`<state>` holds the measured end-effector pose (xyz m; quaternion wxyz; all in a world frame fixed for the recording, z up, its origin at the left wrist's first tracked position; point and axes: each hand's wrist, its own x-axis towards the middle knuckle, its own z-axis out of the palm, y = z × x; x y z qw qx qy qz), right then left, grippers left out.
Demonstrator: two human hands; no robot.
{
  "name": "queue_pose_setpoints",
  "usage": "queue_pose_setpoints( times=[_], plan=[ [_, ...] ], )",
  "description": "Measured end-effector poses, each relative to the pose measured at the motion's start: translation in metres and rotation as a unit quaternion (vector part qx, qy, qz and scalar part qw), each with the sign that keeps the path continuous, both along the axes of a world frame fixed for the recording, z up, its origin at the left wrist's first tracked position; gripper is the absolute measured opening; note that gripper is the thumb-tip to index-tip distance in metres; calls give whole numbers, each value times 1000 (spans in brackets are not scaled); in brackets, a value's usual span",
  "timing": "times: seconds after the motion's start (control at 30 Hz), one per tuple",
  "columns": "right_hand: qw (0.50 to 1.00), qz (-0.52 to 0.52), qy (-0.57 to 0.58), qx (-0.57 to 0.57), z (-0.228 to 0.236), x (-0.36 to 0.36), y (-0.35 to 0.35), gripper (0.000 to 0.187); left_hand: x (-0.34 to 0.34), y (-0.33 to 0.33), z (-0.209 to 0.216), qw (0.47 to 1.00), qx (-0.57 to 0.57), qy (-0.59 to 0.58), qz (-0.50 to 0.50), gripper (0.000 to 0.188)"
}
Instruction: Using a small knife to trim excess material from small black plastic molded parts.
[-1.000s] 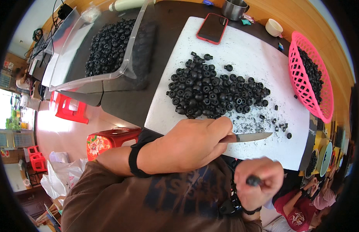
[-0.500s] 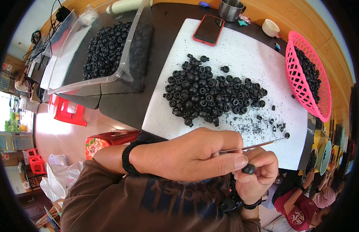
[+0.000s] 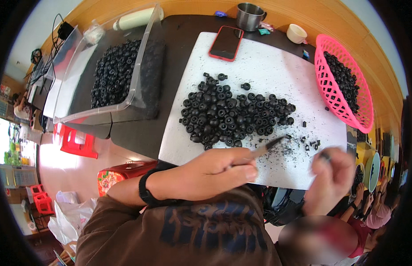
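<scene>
My left hand (image 3: pixel 214 172) is closed around the handle of a slim knife (image 3: pixel 273 143), its blade angled up and right over the board. A small black bit shows at the blade's tip. Over the board's right front edge, my right hand (image 3: pixel 331 179) is smeared by motion, its fingers curled round a black round part (image 3: pixel 324 155). A heap of black ball-shaped parts (image 3: pixel 223 113) with holes and short necks lies on the white foam board (image 3: pixel 268 60). Black cut scraps (image 3: pixel 307 144) and crumbs are scattered right of the heap.
A pink basket (image 3: pixel 320 80) of black parts stands right. On the left, a clear plastic bin (image 3: pixel 126 103) holds many more. A red-edged phone (image 3: pixel 226 43), a metal mug (image 3: pixel 249 17) and a cream cup (image 3: pixel 296 33) are at the back. Other people sit at far right.
My hands have moved apart. The right one went right and up with the black part; the left drew slightly left with the knife. The whole view shifted a little.
</scene>
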<state>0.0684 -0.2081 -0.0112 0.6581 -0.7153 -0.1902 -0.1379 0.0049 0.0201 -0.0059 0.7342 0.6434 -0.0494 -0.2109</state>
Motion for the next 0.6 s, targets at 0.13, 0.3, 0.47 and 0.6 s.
queue_pose_setpoints(
  times=[0.13, 0.3, 0.47, 0.6],
  plan=[
    [980, -162, -33, -109, 39, 91, -37, 24, -11, 15, -2, 997, -17, 55, 57, 21],
    [818, -306, -231, -429, 34, 138, -43, 42, -23, 22, -8, 992, -17, 60, 113, 25],
    [896, -40, -68, -437, -11, 87, -4, 26, -22, 29, -15, 988, -38, 99, 117, 27],
    [856, 20, -97, -507, -33, 78, 15, 20, -22, 28, -17, 992, -28, 89, 90, 26]
  ],
)
